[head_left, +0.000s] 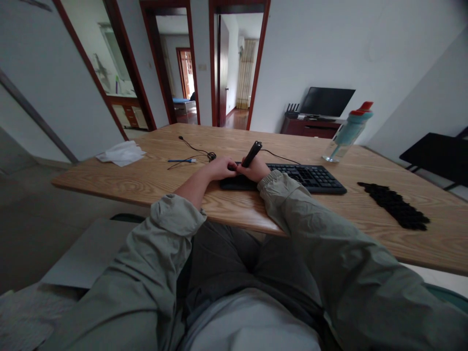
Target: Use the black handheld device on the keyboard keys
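A black keyboard (317, 179) lies near the table's front edge, and part of its middle looks stripped of keycaps. My right hand (256, 168) is closed around a black stick-shaped tool (253, 153), which stands tilted over the keyboard's left part; its lower tip is hidden by my fingers. Close beside it, my left hand (222, 168) rests at the keyboard's left end with fingers curled in. Whatever those fingers grip is hidden. Off to the right, a patch of loose black keycaps (397, 207) lies on the wood.
On the wooden table (153, 180) are crumpled white tissue (122, 153), a thin blue stick with a pale end (182, 160), and a coiled black cable (211, 156). A clear bottle with a red lid (347, 134) stands at the back right. A dark monitor (328, 102) sits beyond.
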The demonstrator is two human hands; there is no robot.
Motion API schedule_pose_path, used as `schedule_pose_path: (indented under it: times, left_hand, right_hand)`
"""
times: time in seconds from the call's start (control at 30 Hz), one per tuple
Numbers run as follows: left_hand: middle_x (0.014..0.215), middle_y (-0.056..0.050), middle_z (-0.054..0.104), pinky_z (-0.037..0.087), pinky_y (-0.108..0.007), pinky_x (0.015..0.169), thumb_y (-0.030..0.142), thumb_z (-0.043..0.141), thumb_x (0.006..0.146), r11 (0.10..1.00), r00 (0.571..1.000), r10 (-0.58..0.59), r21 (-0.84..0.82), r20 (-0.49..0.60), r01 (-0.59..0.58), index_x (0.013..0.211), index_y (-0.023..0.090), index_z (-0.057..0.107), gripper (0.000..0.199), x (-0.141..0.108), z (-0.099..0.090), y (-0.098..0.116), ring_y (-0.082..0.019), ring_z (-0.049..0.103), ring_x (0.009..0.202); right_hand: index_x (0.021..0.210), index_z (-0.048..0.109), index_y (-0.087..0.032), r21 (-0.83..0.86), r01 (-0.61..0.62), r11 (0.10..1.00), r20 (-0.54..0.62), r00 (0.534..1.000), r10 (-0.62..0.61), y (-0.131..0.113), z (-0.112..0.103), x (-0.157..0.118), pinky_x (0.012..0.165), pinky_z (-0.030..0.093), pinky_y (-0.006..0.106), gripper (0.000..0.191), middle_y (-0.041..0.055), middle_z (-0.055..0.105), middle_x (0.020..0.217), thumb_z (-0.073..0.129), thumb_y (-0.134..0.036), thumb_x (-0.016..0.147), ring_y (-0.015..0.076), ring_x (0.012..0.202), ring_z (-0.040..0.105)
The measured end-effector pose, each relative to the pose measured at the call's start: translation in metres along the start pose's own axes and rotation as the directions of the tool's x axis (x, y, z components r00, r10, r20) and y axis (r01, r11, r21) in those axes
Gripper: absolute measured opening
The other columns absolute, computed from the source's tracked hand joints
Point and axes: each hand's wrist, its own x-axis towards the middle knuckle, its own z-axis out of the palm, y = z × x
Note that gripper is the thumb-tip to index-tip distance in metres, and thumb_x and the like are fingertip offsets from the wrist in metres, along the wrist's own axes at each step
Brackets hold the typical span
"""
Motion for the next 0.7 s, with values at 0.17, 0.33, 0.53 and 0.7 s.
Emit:
schedule_pose_path:
  times: [0.17,0.33,0.53,0.7]
  left_hand:
    - [0.090,-0.006,0.074,0.049,-0.030,0.081,0.022,0.065,0.077,1.000,1.000,-0.001,-0.006,-0.005,0.001,0.093,0.017,0.078,0.021,0.0008,0.0014,-0.0031,-0.018,0.064,0.078]
    - [0.091,-0.007,0.074,0.049,-0.030,0.079,0.024,0.065,0.078,1.000,1.000,0.020,-0.015,-0.015,-0.021,0.095,0.016,0.078,0.022,0.0009,0.0020,-0.0027,-0.017,0.063,0.076]
    - [0.088,-0.006,0.074,0.049,-0.029,0.078,0.024,0.066,0.078,0.998,1.000,-0.012,-0.062,-0.003,0.011,0.098,0.017,0.077,0.024,0.0020,0.0029,-0.0037,-0.016,0.063,0.074]
    - [0.091,-0.008,0.075,0.048,-0.031,0.081,0.022,0.064,0.079,0.999,0.999,0.014,-0.040,-0.038,-0.016,0.098,0.016,0.078,0.024,0.0028,0.0051,-0.0072,-0.018,0.064,0.079]
  right_hand:
    - [0.062,0.057,-0.018,0.147,-0.046,0.988,0.010,0.999,0.045,0.0016,0.0027,0.0023,0.054,0.038,0.026,0.026,0.0021,0.061,0.062,0.065,-0.038,0.077,0.0133,0.058,0.053]
    - [0.060,0.052,-0.019,0.236,-0.140,0.962,0.053,0.990,0.131,0.0035,0.0053,0.0018,0.052,0.042,0.027,0.028,0.0008,0.056,0.056,0.063,-0.036,0.080,0.0125,0.051,0.049]
    - [0.057,0.052,-0.019,0.312,-0.206,0.927,0.055,0.979,0.198,0.0007,0.0060,0.0029,0.045,0.042,0.026,0.027,0.0013,0.053,0.053,0.063,-0.027,0.081,0.0115,0.046,0.048]
    - [0.053,0.051,-0.018,0.382,-0.208,0.900,0.044,0.977,0.207,-0.0020,0.0036,0.0030,0.039,0.037,0.022,0.026,-0.0006,0.051,0.049,0.061,-0.019,0.077,0.0090,0.042,0.045]
